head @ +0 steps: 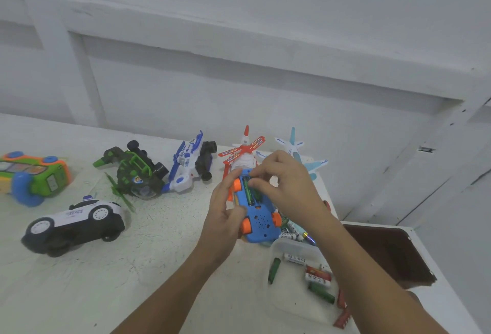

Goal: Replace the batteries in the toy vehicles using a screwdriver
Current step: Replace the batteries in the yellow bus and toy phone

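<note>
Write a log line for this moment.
left hand: holds blue toy car, underside up | right hand: pinches green battery

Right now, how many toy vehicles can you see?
7: blue car held; green-orange car, police car at left; dark-green vehicle, blue-white vehicle, red helicopter, pale-blue plane along the back. More may be hidden.

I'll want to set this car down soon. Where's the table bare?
Bare: the near table between the police car and the left arm, and the strip between the green helicopter and the left hand. Crowded: the back row of toys and the right side by the battery tray.
</note>
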The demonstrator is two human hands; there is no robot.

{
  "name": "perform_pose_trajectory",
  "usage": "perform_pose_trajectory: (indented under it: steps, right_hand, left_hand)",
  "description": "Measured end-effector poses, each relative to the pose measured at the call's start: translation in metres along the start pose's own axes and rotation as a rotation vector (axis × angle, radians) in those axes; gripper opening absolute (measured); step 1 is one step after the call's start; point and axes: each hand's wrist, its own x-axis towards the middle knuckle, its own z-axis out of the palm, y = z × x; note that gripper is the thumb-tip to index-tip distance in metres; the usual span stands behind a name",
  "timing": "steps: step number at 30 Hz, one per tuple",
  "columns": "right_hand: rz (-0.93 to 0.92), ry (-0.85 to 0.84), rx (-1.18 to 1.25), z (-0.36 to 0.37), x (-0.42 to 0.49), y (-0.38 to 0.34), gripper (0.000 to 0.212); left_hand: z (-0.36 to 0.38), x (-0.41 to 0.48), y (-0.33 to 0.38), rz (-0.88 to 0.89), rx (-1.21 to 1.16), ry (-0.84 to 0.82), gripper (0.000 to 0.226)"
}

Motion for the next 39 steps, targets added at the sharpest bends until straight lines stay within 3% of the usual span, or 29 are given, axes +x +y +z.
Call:
perform_pose_trajectory:
  steps: [4, 8, 19, 23, 25, 27, 30, 33, 35, 39]
  right_hand:
    - [0.111, 0.008, 0.103, 0.006, 0.002, 0.003, 0.008]
    - [0.292, -0.042, 0.47, 0.01, 0.001, 0.001, 0.01]
    - [0.429, -0.039, 0.535, 0.024, 0.001, -0.016, 0.022]
    - [0.536, -0.098, 0.908, 0.027, 0.002, -0.022, 0.016]
    - [0.67, -0.127, 1.206, 0.032, 0.0, -0.02, 0.016]
    - [0.832, -0.077, 1.356, 0.043, -0.003, -0.018, 0.015]
    - [0.896, -0.026, 1.041, 0.074, -0.012, -0.016, 0.014]
    - [0.604, 0.052, 0.426, 0.106, -0.031, -0.018, 0.008]
    - [0.406, -0.027, 0.07, 0.125, -0.043, -0.016, 0.007]
    - [0.506, -0.203, -0.118, 0.147, -0.062, -0.019, 0.019]
  left_hand:
    - [-0.002, 0.001, -0.001, 0.004, 0.003, 0.034, 0.065]
    - [-0.006, -0.001, 0.002, 0.007, -0.018, 0.042, 0.066]
    - [-0.019, -0.014, 0.008, 0.082, 0.039, 0.07, 0.072]
    - [-0.035, -0.015, 0.011, 0.073, 0.005, 0.077, 0.069]
    - [-0.045, -0.017, 0.013, 0.054, -0.045, 0.076, 0.067]
    - [-0.058, -0.02, 0.011, 0.039, -0.074, 0.074, 0.066]
    - [-0.078, -0.027, -0.001, 0.009, -0.056, 0.109, 0.067]
    - [-0.102, -0.036, -0.017, 0.016, 0.023, 0.165, 0.069]
    - [-0.115, -0.042, -0.022, 0.014, -0.01, 0.176, 0.067]
    - [-0.129, -0.053, -0.027, 0.054, -0.007, 0.171, 0.068]
